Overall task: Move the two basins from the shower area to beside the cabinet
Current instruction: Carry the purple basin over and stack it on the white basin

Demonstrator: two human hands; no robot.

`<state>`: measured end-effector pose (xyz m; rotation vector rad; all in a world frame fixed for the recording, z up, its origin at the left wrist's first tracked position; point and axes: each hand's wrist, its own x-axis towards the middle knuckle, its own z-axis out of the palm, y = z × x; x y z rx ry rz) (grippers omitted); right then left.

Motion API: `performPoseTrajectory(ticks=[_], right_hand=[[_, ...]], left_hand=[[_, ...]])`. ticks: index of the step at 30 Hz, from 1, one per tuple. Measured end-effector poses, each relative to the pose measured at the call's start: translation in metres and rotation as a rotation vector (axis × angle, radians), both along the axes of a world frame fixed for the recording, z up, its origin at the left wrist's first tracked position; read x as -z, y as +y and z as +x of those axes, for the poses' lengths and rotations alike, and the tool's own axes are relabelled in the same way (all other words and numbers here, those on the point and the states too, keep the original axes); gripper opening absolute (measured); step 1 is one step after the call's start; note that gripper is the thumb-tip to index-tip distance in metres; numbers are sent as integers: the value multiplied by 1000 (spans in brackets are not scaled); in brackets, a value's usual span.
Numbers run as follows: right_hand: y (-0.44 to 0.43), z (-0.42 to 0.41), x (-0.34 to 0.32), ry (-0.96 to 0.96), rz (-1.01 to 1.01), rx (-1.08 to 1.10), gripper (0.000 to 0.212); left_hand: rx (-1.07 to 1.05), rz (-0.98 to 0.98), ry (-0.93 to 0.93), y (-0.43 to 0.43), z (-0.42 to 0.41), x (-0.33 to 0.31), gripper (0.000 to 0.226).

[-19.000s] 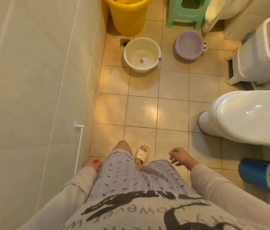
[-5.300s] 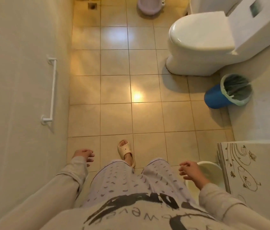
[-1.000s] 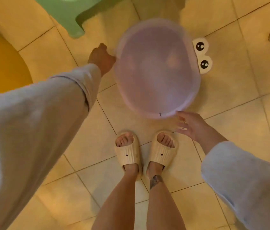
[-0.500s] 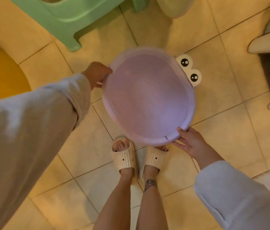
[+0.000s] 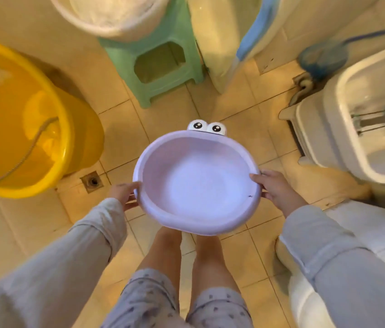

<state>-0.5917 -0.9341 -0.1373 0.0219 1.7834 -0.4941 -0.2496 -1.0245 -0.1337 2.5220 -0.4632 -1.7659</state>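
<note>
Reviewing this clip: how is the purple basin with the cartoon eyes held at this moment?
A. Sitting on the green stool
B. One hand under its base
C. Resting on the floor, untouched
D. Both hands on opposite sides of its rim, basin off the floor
D: the left hand and right hand each take a grip on opposite rim edges of the purple basin, raised above the knees.

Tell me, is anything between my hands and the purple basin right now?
Nothing visible. The left hand and right hand already grip opposite sides of the purple basin rim, holding it above the tiled floor. The cabinet is out of view, so that path cannot be judged.
</note>
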Motion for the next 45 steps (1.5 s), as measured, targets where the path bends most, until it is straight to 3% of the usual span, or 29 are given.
performPoseTrajectory(ticks=[8,11,17,22,26,30,35,45], right_hand=[[40,8,-127,122,-132,210,10],[51,-1,-150,156,-196,285,20],[69,-7,-162,176,-255,351,25],[105,20,-176,197,-308,565,24],[143,57,-182,250,-333,838,13],[179,110,-178,270,-323,1067,21],[218,182,-176,330,-315,1295,10],[321,356,-172,409,-198,1922,5]], left_hand=[[80,-126,44,-12,-20,-129,10],[135,-176,130,-20,-25,-161,15],[133,-192,210,-23,-38,-172,12],[200,-191,281,-30,-46,-173,9],[404,-171,335,-42,-60,-177,12],[669,-170,372,-51,-80,-184,22],[990,-165,378,-41,-108,-182,20],[1558,5,445,97,-151,-186,21]])
